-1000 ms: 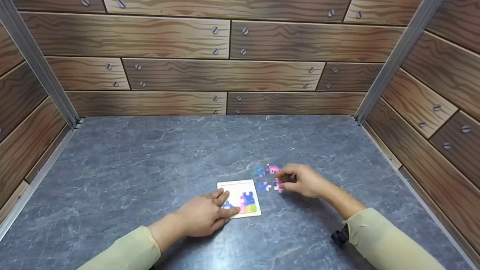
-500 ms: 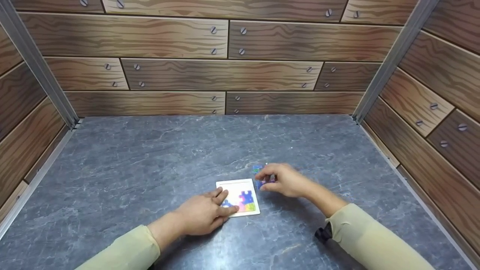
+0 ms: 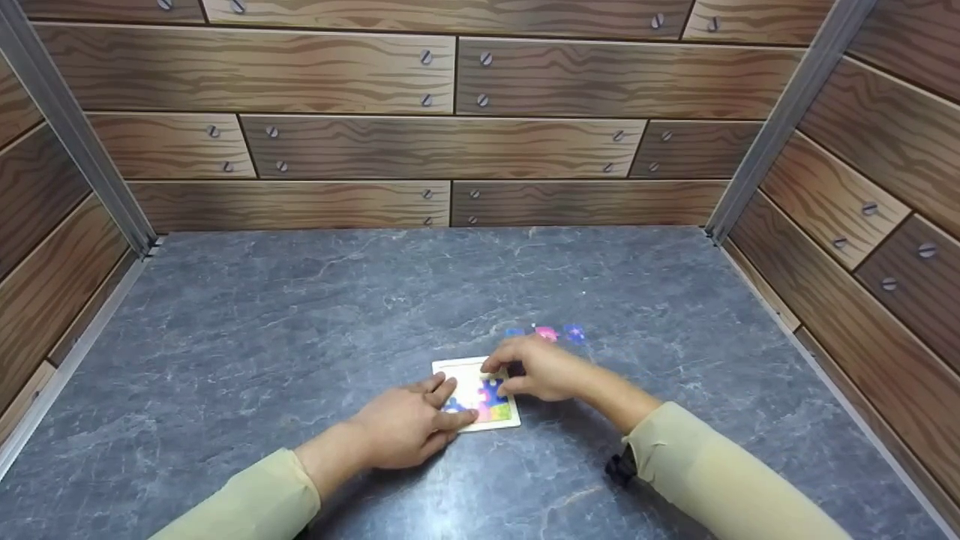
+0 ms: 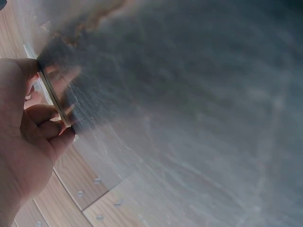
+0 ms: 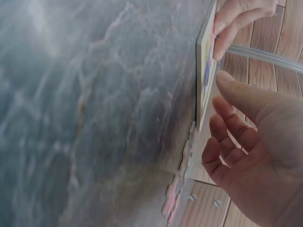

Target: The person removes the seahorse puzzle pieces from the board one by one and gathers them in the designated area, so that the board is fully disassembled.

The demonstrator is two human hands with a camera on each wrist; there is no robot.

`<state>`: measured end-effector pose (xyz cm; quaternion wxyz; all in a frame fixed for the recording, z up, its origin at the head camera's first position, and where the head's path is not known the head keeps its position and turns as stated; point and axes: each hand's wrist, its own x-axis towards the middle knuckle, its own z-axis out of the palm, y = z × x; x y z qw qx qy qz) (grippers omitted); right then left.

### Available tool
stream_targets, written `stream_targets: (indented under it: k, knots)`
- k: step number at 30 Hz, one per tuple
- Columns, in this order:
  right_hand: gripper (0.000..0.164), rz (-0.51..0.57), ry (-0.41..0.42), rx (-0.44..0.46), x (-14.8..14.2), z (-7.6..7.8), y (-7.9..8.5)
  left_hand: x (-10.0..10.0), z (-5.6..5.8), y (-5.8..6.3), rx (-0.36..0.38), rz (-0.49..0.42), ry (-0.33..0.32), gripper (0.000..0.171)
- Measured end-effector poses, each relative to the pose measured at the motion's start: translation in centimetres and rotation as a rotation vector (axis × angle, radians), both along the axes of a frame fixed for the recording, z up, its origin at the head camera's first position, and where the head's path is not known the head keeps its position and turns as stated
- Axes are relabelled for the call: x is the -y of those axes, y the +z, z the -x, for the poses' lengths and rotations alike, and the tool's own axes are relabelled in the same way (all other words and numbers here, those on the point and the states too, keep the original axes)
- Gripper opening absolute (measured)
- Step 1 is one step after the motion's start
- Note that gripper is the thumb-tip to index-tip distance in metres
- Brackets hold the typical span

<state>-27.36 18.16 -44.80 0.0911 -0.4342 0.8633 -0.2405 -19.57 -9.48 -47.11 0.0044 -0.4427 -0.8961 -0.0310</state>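
A small square jigsaw puzzle tray (image 3: 480, 428) with a pale rim lies on the table, some colored pieces set in its lower part. My left hand (image 3: 401, 427) holds its left side, fingers spread over it; in the left wrist view, thumb (image 4: 29, 68) and curled fingers (image 4: 49, 125) are at its edge. My right hand (image 3: 547, 367) is bent over the tray's right edge, thumb and index finger beside a blue puzzle piece (image 3: 491, 391). In the right wrist view my right hand (image 5: 255, 127) has its thumb near the tray (image 5: 201, 90); I cannot tell whether it pinches a piece.
Behind the right hand lie loose puzzle pieces: a pink one (image 3: 546, 332), a blue-purple one (image 3: 574, 332) and a partly covered blue one (image 3: 514, 331). The grey marbled table (image 3: 315, 315) is bounded by wood-patterned walls (image 3: 360, 146) with metal corner posts.
My right hand has moved left from the loose pieces to the tray's right edge, uncovering the pink and blue-purple pieces behind it. The left hand and tray have stayed put.
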Motion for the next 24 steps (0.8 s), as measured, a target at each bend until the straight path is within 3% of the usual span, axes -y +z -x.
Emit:
stream_targets:
  k: [10,19,24]
  knots:
    - [0.029,-0.113,0.031,-0.039,0.5,0.0,-0.1,0.1,-0.1,0.1,0.008,-0.017,-0.012,0.044]
    - [0.028,-0.112,0.031,-0.054,0.5,0.0,-0.2,-0.4,-0.2,0.4,-0.007,-0.036,-0.033,0.043]
    - [0.027,-0.109,0.026,-0.053,0.5,-0.1,-0.1,-0.9,-0.3,0.6,-0.009,-0.041,-0.028,0.051]
